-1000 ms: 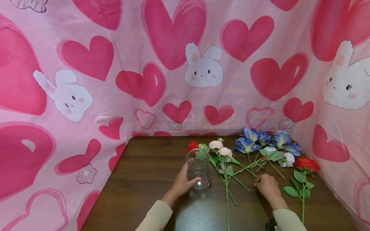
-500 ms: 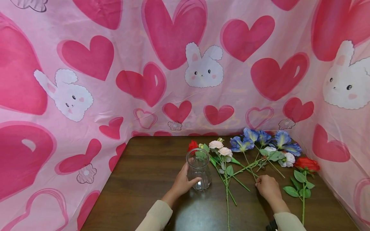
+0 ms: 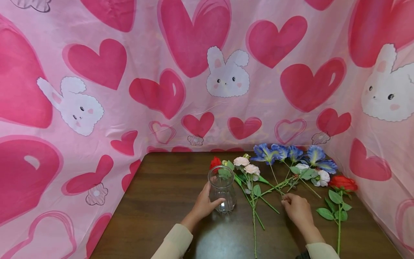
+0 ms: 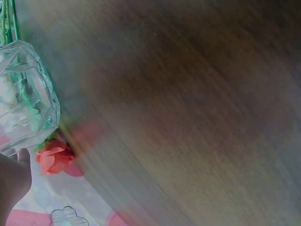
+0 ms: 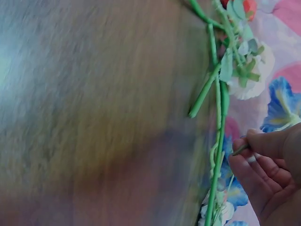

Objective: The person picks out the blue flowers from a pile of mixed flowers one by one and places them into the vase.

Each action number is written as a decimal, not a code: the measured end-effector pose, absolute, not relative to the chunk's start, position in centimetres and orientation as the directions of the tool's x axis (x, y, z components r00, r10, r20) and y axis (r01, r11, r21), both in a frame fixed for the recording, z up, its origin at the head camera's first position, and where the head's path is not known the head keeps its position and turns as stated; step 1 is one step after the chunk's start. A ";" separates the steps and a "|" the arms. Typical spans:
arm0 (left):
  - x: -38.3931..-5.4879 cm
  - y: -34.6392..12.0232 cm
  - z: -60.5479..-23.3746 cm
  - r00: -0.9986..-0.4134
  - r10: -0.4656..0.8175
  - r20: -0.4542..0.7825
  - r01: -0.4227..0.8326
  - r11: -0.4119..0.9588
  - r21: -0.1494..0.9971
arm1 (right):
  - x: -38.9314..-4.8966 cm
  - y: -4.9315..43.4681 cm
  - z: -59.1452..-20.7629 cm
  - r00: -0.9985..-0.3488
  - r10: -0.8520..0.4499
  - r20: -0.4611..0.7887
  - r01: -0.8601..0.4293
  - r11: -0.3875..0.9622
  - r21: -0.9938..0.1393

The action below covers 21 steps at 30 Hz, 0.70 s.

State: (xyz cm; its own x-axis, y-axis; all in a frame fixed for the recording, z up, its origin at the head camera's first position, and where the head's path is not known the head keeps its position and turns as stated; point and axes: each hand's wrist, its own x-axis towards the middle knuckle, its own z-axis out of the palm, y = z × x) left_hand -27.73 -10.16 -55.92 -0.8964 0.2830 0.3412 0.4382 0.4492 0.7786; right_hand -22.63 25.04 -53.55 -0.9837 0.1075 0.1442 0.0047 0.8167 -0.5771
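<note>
A clear glass vase (image 3: 227,199) with a flared rim stands upright on the table; no flower is in it. My left hand (image 3: 203,204) holds its left side, the thumb across the front and the other fingers mostly hidden behind the glass. Thumb and fingers of my right hand (image 3: 298,210) pinch the thin stem of a blue iris (image 3: 265,154) near its lower end. In the right wrist view the stem's cut end pokes out between the fingertips of that hand (image 5: 268,169). The iris bloom points away from me, left of the other blue irises (image 3: 315,154).
Between the hands lie pale pink roses (image 3: 251,169) with long stems. A red rose (image 3: 215,162) is behind the vase, another red rose (image 3: 344,183) at the far right. White flowers (image 3: 322,178) lie below the irises. A pink heart-patterned cloth (image 3: 226,108) backs the wooden table (image 3: 155,201).
The pinched iris's bloom has swung left, away from the other blue irises. My right hand has shifted slightly left and up. The left hand and the vase have stayed put.
</note>
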 end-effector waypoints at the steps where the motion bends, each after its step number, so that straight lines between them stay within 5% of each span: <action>1: -27.7 -10.2 -55.9 -0.898 0.284 0.336 0.434 0.446 0.783 | -22.6 24.9 -53.5 -0.981 0.113 0.157 -0.001 0.810 -0.587; 21: -27.7 -10.3 -55.1 -0.914 0.301 0.272 0.383 0.419 0.823 | -22.9 20.9 -50.2 -0.912 0.172 0.372 -0.137 0.728 -0.672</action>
